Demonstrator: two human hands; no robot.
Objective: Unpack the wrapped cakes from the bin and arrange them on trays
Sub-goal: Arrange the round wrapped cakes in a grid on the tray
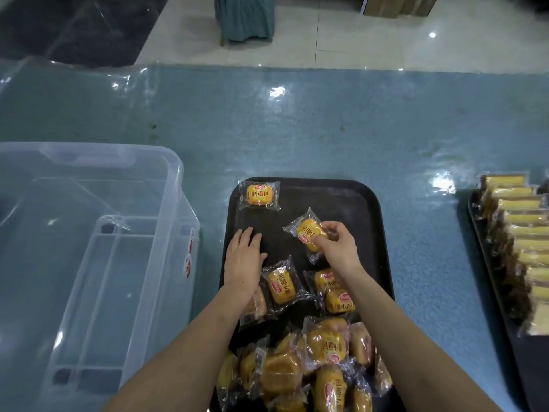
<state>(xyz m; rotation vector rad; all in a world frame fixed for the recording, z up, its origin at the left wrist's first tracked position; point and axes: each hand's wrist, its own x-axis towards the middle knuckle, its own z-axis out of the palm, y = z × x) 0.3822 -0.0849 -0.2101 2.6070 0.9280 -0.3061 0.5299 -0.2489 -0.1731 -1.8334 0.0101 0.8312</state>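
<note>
Wrapped cakes (309, 364): small, rounded, golden-brown, each sealed in crinkly clear film with a yellow-and-red printed label. Heaped loosely at near end of black tray (350, 197), wrappers overlapping, some label-up, some turned over. Tray: matte black, rectangular, rounded corners, shallow raised rim; set at centre of table (297, 123).

One cake (259, 194) laid flat and square in far left corner of tray, label up, well apart from the heap. Two or three more lying singly in mid-tray, between heap and hands, partly under the forearms.

Right hand (337, 246) over tray's middle-right, fingers and thumb pinching one tilted cake (309, 237) by its wrapper; whether lifted clear of tray surface cannot be told. Left hand (244, 257) flat, fingers straight and together, palm down on bare tray surface at left, holding nothing.

Bin (89, 233): large, clear plastic, rectangular, rounded rim, on table just left of tray; ribbed lid-like clear panel visible inside or through it, no cakes seen in it.

Second tray (487, 263), dark, at right edge of table, well apart from first; carrying a tight row of wrapped yellow-and-brown sliced cakes (523, 233) stood on edge.

Table covering: blue-green, glossy, glare spots, clear film over it.
</note>
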